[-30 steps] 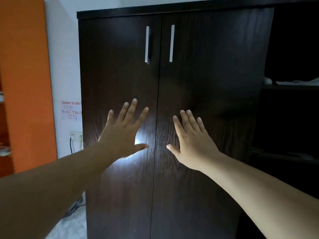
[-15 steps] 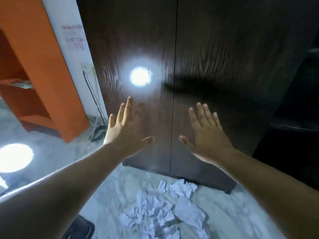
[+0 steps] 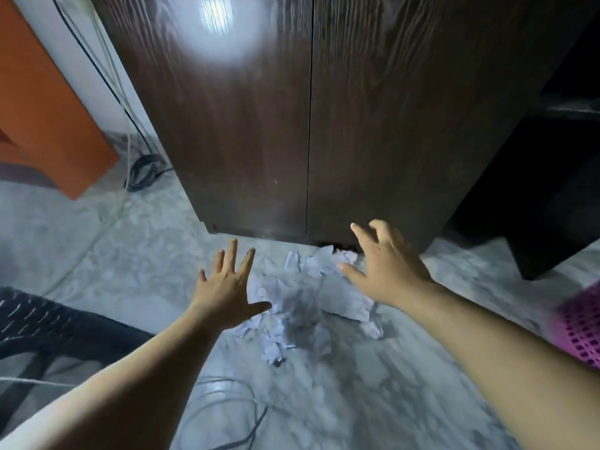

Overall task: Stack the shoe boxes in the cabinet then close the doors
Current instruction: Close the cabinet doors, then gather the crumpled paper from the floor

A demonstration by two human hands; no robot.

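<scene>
A grey marbled stone floor (image 3: 97, 254) carries scattered crumpled white paper scraps (image 3: 311, 306), black coiled cables (image 3: 144, 172), an orange wooden shelf unit (image 3: 42, 102) against a white wall (image 3: 81, 43), and a pink plastic lattice basket (image 3: 581, 329).

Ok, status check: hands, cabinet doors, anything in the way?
Left hand and right hand open, empty. Dark wood-grain cabinet doors shut. Crumpled white paper scraps on the floor under the hands.

Dark wood-grain cabinet doors (image 3: 246, 131), glossy, catching a light glare. Crumpled white paper (image 3: 311, 306) on smooth marbled floor (image 3: 107, 254). Pink perforated plastic basket (image 3: 581, 332).
</scene>
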